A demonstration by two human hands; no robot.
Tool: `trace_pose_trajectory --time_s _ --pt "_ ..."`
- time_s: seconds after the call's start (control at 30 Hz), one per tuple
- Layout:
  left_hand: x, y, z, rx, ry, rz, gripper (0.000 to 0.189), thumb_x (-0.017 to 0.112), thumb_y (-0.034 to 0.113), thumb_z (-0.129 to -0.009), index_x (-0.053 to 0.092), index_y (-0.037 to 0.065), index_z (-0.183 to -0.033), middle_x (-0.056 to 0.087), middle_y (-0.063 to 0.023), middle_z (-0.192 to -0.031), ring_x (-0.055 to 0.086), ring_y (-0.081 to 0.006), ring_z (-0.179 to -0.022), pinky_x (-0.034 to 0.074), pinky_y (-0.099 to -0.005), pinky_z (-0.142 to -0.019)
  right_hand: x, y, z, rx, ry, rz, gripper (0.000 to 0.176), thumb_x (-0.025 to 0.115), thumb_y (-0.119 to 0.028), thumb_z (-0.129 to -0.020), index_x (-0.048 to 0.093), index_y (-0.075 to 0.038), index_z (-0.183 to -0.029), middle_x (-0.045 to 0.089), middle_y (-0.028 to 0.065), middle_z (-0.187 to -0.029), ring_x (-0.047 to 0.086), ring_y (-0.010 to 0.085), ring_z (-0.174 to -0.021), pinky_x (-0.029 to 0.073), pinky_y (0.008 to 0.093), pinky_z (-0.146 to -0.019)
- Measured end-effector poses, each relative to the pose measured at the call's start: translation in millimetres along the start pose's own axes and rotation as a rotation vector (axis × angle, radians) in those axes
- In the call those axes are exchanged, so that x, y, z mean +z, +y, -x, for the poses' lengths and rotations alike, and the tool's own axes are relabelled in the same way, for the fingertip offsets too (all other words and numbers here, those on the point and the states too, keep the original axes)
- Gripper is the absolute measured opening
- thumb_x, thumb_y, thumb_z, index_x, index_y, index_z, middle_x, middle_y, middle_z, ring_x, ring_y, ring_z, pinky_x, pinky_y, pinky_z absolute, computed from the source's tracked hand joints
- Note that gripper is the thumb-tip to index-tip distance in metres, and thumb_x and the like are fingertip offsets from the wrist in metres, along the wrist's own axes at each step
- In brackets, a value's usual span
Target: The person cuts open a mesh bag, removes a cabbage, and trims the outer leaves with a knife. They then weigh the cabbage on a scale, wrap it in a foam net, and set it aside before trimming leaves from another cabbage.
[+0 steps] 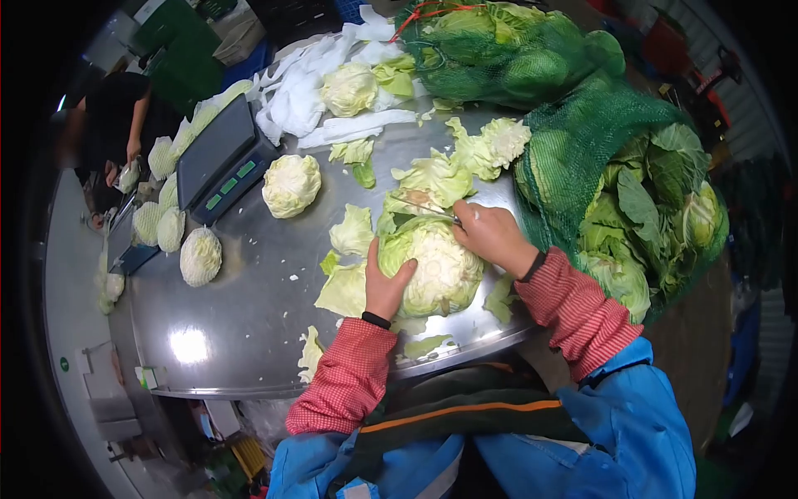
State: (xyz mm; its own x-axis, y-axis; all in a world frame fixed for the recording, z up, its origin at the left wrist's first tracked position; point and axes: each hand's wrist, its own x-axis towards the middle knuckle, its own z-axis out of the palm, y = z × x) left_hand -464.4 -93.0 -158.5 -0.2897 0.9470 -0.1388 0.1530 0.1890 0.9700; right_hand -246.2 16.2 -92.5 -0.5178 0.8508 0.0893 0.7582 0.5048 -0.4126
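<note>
A pale cabbage (443, 268) with its cut base facing up rests on the metal table in front of me. My left hand (387, 287) presses against its left side, thumb on top, fingers partly around it. At its upper right, my right hand (490, 233) is closed around the handle of a knife (426, 208), whose thin blade points left above the cabbage's far edge. Loose outer leaves (434, 176) lie just beyond the blade. More torn leaves (344, 288) are to the left of my left hand.
Green net bags of cabbages (532, 71) stand behind and at the right (657, 224). A trimmed cabbage (291, 185), a scale (223, 158), white foam netting (299, 83) and net-wrapped cabbages (200, 256) are left. Another person (116, 125) stands at the far left.
</note>
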Motion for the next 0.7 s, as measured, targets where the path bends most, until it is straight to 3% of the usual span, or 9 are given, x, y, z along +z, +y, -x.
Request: trace_pose_trajectory --time_s 0.1,0.2,0.3,0.4,0.43,0.53,0.6,0.63,0.7 --pt "5 14 12 -0.042 0.082 -0.001 0.088 0.077 0.021 -0.081 0.027 -0.006 -0.148 0.048 -0.0244 -0.136 0.051 -0.0266 -0.123 0.041 -0.0351 -0.104 23 13 -16 0.075 -0.019 -0.046 0.025 0.059 -0.026 -0.087 0.056 -0.004 -0.097 0.067 0.02 -0.079 0.066 0.0387 -0.072 0.051 0.0478 -0.064" --pt "5 -7 27 -0.053 0.157 0.152 0.086 0.076 0.022 -0.082 0.028 -0.007 -0.147 0.046 -0.0254 -0.138 0.049 -0.0286 -0.125 0.039 -0.0364 -0.106 83 87 -12 0.258 0.218 -0.197 0.027 0.059 -0.028 -0.088 0.056 -0.004 -0.1 0.067 0.0205 -0.076 0.066 0.0395 -0.072 0.05 0.0493 -0.064" --pt "5 -28 45 -0.06 0.249 0.12 0.094 0.08 0.025 -0.077 0.026 -0.004 -0.148 0.047 -0.0266 -0.135 0.048 -0.0337 -0.125 0.037 -0.0405 -0.108 56 75 3 0.453 0.115 0.01 0.026 0.058 -0.031 -0.091 0.056 -0.006 -0.1 0.068 0.0225 -0.081 0.065 0.0397 -0.071 0.05 0.0498 -0.064" --pt "-14 28 46 0.262 0.34 -0.629 0.098 0.083 0.025 -0.071 0.029 -0.003 -0.147 0.048 -0.0289 -0.129 0.044 -0.0378 -0.127 0.034 -0.0444 -0.11 -15 7 22 0.249 0.054 -0.028 0.025 0.057 -0.031 -0.094 0.057 -0.006 -0.097 0.068 0.0225 -0.087 0.066 0.0383 -0.069 0.05 0.0475 -0.058" --pt "-21 43 35 0.352 0.277 -0.567 0.093 0.084 0.029 -0.068 0.037 -0.001 -0.143 0.049 -0.0275 -0.128 0.038 -0.0408 -0.129 0.032 -0.0478 -0.11 -27 -3 35 0.168 0.036 0.028 0.023 0.057 -0.029 -0.093 0.057 -0.006 -0.096 0.067 0.0211 -0.085 0.066 0.0363 -0.066 0.05 0.0454 -0.054" --pt "-25 33 0 0.332 -0.092 -0.604 0.088 0.083 0.036 -0.069 0.044 0.001 -0.14 0.049 -0.0234 -0.13 0.038 -0.0402 -0.129 0.034 -0.0477 -0.108 -37 -19 83 -0.067 0.042 0.218 0.017 0.059 -0.023 -0.091 0.056 -0.007 -0.093 0.063 0.0158 -0.077 0.064 0.03 -0.059 0.048 0.0395 -0.046" --pt "-20 25 -5 0.317 -0.061 -0.696 0.085 0.08 0.042 -0.071 0.047 0.004 -0.139 0.05 -0.0208 -0.131 0.039 -0.0399 -0.126 0.034 -0.0469 -0.108 -34 -21 108 -0.202 0.126 0.369 0.013 0.061 -0.02 -0.089 0.056 -0.009 -0.092 0.058 0.0106 -0.069 0.062 0.0255 -0.053 0.046 0.0357 -0.042" --pt "-17 25 -4 0.313 -0.057 -0.713 0.085 0.08 0.042 -0.071 0.046 0.004 -0.139 0.05 -0.0211 -0.13 0.04 -0.04 -0.125 0.034 -0.0466 -0.108 -27 -18 112 -0.19 0.166 0.448 0.01 0.062 -0.017 -0.086 0.056 -0.011 -0.09 0.052 0.0069 -0.064 0.058 0.022 -0.048 0.047 0.0336 -0.042" --pt "-13 26 -1 0.294 -0.045 -0.724 0.085 0.079 0.042 -0.073 0.045 0.004 -0.14 0.05 -0.0216 -0.13 0.041 -0.0402 -0.124 0.034 -0.0463 -0.108 -20 -12 109 -0.098 0.139 0.382 0.008 0.061 -0.016 -0.087 0.056 -0.01 -0.091 0.055 0.0098 -0.065 0.061 0.0232 -0.052 0.047 0.0341 -0.043"
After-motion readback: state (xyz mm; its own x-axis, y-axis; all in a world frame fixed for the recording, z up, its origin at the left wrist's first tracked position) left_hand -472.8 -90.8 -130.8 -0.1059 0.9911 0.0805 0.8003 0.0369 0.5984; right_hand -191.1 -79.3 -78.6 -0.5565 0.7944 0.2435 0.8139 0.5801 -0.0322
